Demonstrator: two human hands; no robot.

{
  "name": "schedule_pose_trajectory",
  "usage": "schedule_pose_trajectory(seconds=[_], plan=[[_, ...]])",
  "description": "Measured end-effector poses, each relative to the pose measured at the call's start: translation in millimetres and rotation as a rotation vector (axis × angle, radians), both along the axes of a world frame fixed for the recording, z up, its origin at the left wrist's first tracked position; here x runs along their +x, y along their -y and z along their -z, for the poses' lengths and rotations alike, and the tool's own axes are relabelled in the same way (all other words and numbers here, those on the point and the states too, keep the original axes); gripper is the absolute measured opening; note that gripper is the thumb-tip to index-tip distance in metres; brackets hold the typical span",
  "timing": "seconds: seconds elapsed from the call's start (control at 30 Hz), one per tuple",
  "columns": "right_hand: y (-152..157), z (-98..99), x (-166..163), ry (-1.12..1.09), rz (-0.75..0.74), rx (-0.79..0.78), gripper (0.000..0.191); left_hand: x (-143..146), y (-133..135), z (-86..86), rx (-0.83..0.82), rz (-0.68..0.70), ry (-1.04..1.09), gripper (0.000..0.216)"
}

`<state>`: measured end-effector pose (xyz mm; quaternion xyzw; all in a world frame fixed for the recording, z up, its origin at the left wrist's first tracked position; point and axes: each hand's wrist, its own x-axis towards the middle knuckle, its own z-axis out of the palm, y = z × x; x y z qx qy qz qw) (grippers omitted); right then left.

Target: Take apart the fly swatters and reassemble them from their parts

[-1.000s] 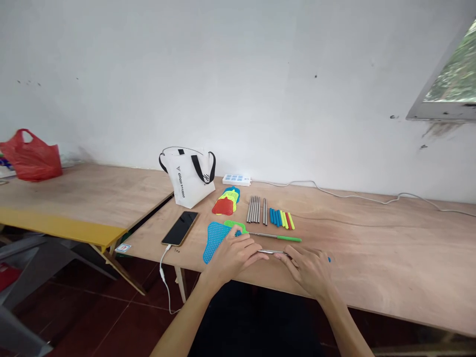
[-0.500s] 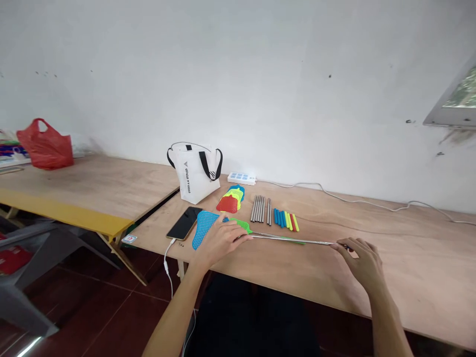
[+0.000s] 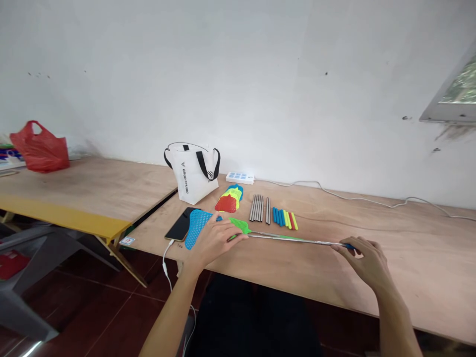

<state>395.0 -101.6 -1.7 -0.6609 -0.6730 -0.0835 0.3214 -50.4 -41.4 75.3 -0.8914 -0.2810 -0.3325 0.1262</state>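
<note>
My left hand (image 3: pixel 215 239) is closed on the neck of a blue fly swatter (image 3: pixel 198 225), whose perforated flat head sticks out to the left, over part of the phone. The swatter's thin metal rod runs right to my right hand (image 3: pixel 368 260), which pinches the blue grip at its far end. Just behind the rod lies a green fly swatter (image 3: pixel 240 225), its head partly hidden by my left fingers. Farther back, red, yellow and blue swatter heads (image 3: pixel 227 202) lie overlapping. Beside them are several metal tubes (image 3: pixel 257 208) and several coloured grips (image 3: pixel 285 218) in a row.
A phone (image 3: pixel 181 226) with a white charging cable lies at the left edge. Behind it stand a white tote bag (image 3: pixel 197 176) and a power strip (image 3: pixel 240 177), its cord along the wall. A red plastic bag (image 3: pixel 40 148) sits on the neighbouring table.
The blue swatter's head has shifted left and now covers more of the phone. More of its blue grip shows at my right hand, which has moved slightly right. Both hands keep their hold.
</note>
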Motion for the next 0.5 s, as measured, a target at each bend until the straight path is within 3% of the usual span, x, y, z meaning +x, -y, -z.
schedule_pose_trajectory(seconds=[0.5], plan=[[-2,-8.1,-18,0.015,0.023,-0.060,0.062,-8,0,-3.7,0.056,-0.031,0.012,0.038]])
